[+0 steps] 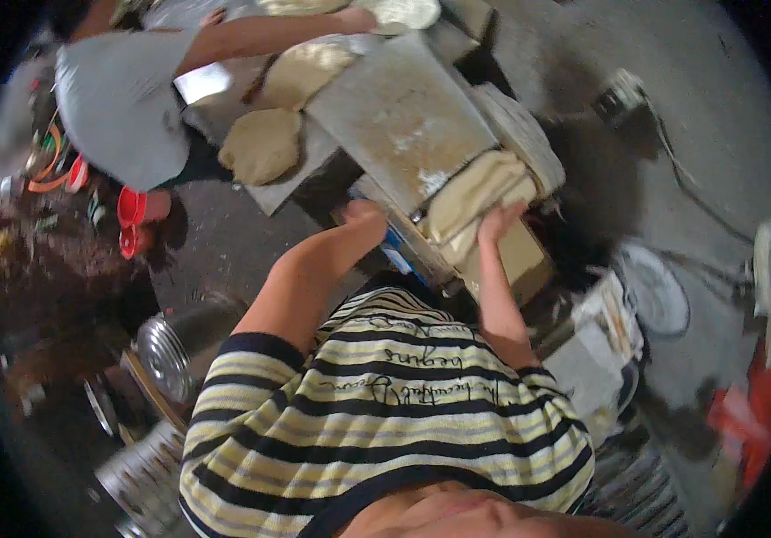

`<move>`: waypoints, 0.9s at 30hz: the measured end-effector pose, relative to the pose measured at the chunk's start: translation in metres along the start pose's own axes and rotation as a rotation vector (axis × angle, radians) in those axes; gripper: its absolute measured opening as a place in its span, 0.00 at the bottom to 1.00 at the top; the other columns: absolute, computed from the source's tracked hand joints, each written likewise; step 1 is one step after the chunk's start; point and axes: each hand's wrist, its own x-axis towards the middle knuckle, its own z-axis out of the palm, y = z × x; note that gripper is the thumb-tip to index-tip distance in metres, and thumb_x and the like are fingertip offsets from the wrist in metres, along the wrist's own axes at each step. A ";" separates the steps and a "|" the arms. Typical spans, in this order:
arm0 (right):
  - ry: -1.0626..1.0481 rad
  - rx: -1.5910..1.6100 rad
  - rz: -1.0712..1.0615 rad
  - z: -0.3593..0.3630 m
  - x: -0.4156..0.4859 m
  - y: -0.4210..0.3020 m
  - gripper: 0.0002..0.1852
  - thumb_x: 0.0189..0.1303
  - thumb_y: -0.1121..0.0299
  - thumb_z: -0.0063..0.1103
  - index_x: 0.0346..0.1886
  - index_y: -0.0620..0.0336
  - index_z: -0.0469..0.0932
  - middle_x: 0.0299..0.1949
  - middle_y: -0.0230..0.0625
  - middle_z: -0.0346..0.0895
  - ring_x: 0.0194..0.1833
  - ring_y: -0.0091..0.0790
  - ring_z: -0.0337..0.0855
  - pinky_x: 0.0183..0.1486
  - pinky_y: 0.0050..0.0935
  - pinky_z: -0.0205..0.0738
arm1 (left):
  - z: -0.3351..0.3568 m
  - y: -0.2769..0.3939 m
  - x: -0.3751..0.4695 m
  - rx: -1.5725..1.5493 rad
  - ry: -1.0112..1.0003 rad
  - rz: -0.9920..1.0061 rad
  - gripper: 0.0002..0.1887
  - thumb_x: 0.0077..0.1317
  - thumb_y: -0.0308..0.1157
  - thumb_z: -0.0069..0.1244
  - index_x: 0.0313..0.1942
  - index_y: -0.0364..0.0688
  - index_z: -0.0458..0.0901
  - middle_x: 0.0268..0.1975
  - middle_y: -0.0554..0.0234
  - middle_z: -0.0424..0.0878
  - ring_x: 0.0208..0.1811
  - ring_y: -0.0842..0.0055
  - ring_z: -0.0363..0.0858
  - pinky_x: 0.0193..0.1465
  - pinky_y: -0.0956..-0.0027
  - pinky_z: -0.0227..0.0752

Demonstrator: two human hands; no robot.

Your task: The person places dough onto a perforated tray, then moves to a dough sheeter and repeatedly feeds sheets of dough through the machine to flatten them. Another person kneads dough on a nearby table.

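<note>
A wide board [412,121] with floury patches rests at a slant before me. At its near right corner lies a folded pale cloth or sheet of dough [473,195]; which of the two I cannot tell. My right hand [501,222] lies against its near edge with the fingers spread. My left hand [364,218] is at the board's near left side, beside a blue-sided box [402,255]; its fingers are partly hidden. A cardboard box [520,262] sits under my right forearm. Left of the board, a round tan flatbread or dough piece [263,146] lies on a grey sheet.
A co-worker's arm [271,33] reaches across the top towards a pale round piece [409,10]. Red cups [143,207] stand at left, above a ridged metal pot [166,356]. At right are a clear lid [654,289], a corded device [621,94] and a red bag [755,410].
</note>
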 end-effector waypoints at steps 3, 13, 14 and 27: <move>-0.130 0.054 -0.063 -0.001 -0.006 -0.005 0.34 0.65 0.60 0.43 0.68 0.65 0.43 0.70 0.48 0.38 0.70 0.46 0.37 0.69 0.39 0.33 | 0.016 -0.009 0.009 -0.271 0.020 -0.217 0.10 0.58 0.35 0.49 0.39 0.45 0.82 0.44 0.64 0.81 0.46 0.70 0.80 0.44 0.71 0.74; -0.096 0.049 0.039 0.013 -0.064 0.031 0.39 0.60 0.58 0.52 0.65 0.74 0.47 0.67 0.57 0.44 0.69 0.51 0.43 0.69 0.37 0.37 | -0.014 0.003 -0.018 -1.100 0.216 -0.680 0.13 0.61 0.32 0.43 0.43 0.38 0.79 0.49 0.53 0.78 0.49 0.61 0.77 0.49 0.61 0.72; -0.135 0.116 0.056 0.008 -0.066 0.022 0.39 0.59 0.58 0.53 0.65 0.74 0.47 0.67 0.57 0.45 0.68 0.50 0.44 0.69 0.37 0.37 | -0.002 0.001 -0.003 -1.091 0.234 -0.707 0.14 0.60 0.33 0.43 0.43 0.38 0.79 0.48 0.51 0.77 0.49 0.61 0.77 0.49 0.61 0.72; -0.629 -0.363 -0.134 -0.060 -0.098 -0.012 0.14 0.43 0.56 0.62 0.25 0.57 0.79 0.24 0.43 0.78 0.28 0.44 0.80 0.32 0.37 0.72 | -0.014 0.001 -0.017 -1.065 0.169 -0.668 0.13 0.60 0.32 0.45 0.43 0.38 0.79 0.47 0.53 0.79 0.48 0.62 0.79 0.48 0.61 0.73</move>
